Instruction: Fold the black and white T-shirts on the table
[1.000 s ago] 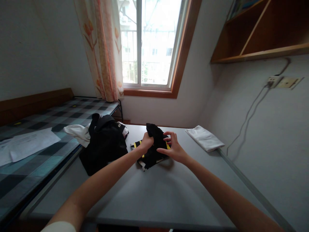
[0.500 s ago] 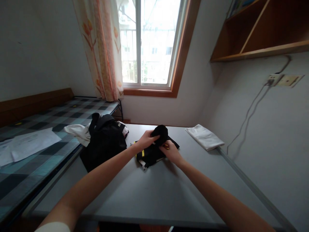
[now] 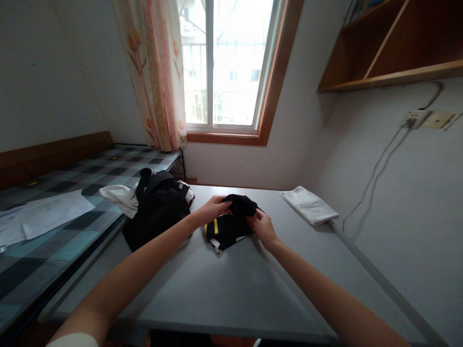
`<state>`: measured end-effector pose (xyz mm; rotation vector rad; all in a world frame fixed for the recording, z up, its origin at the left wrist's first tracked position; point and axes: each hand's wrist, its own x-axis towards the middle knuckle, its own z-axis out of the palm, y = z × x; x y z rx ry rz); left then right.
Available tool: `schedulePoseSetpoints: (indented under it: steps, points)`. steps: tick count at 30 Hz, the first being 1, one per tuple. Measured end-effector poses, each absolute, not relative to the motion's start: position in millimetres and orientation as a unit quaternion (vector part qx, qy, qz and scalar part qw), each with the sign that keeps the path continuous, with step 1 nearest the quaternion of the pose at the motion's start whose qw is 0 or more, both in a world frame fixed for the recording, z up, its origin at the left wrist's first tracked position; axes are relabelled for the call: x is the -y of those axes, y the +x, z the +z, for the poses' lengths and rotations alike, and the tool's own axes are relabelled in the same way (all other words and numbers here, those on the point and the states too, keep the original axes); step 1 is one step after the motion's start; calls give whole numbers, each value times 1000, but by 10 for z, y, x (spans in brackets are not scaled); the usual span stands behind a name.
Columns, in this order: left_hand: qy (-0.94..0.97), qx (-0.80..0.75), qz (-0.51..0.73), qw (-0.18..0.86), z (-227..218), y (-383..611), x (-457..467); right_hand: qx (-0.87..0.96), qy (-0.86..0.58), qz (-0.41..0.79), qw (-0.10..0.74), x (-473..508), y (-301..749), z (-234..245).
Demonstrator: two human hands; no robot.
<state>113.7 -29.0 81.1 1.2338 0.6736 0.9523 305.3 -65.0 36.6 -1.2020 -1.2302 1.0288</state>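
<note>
A black garment [image 3: 227,231] with yellow stripes and white patches lies bunched on the grey table [image 3: 217,294]. Its upper part, a black fold of cloth [image 3: 241,206], is raised between my two hands. My left hand [image 3: 216,209] pinches this fold at its left end, thumb toward me. At the right end my right hand [image 3: 263,226] grips the cloth near its lower edge, fingers bent. Whether the raised fold is part of the striped garment or a separate piece, I cannot tell.
A heap of black clothing [image 3: 159,212] with a white cloth [image 3: 121,196] beside it sits at the table's left. A folded white cloth [image 3: 309,206] lies at the right by the wall. Papers [image 3: 47,214] rest on the checked bed [image 3: 21,284]. A wooden shelf [image 3: 390,77] overhangs the right.
My hands have moved apart, the left one to the left and the right one to the right. The black fold between them is stretched wider and sits lower.
</note>
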Motion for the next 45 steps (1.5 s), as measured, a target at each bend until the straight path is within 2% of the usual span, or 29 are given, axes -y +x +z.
schedulePoseSetpoints:
  steps: [3, 6, 12, 15, 20, 21, 23, 25, 28, 31, 35, 40, 42, 45]
  points:
    - [484, -318, 466, 669, 847, 1035, 245, 423, -497, 459, 603, 617, 3138, 480]
    - [450, -372, 447, 678, 886, 926, 227, 357, -512, 449, 640, 572, 3248, 612]
    - [476, -449, 294, 697, 980, 827, 249, 408, -527, 432, 608, 432, 3414, 662]
    - [560, -512, 302, 577, 952, 784, 229, 424, -565, 383, 595, 322, 3542, 582]
    - [772, -502, 339, 191, 849, 682, 280, 379, -588, 379, 606, 273, 3705, 505]
    - [798, -478, 337, 143, 848, 675, 320, 387, -591, 363, 607, 301, 3699, 518]
    - [852, -417, 288, 128, 863, 685, 428, 448, -594, 287, 604, 393, 3647, 568]
    - [902, -348, 189, 171, 866, 716, 551, 553, -575, 221, 561, 520, 3558, 630]
    - [938, -306, 73, 147, 794, 772, 700, 717, -522, 244, 392, 725, 3424, 690]
    - [941, -329, 47, 56, 683, 802, 742, 823, -487, 209, 204, 887, 3354, 688]
    - [923, -380, 52, 27, 663, 771, 686, 865, -490, 76, 72, 970, 3365, 664]
    - [910, -401, 70, 74, 723, 662, 691, 839, -544, 10, 8, 934, 3443, 662]
    - [903, -415, 73, 81, 690, 639, 728, 829, -558, 11, 24, 917, 3480, 678]
    - [896, -434, 75, 59, 599, 651, 771, 810, -576, 29, 110, 889, 3542, 742]
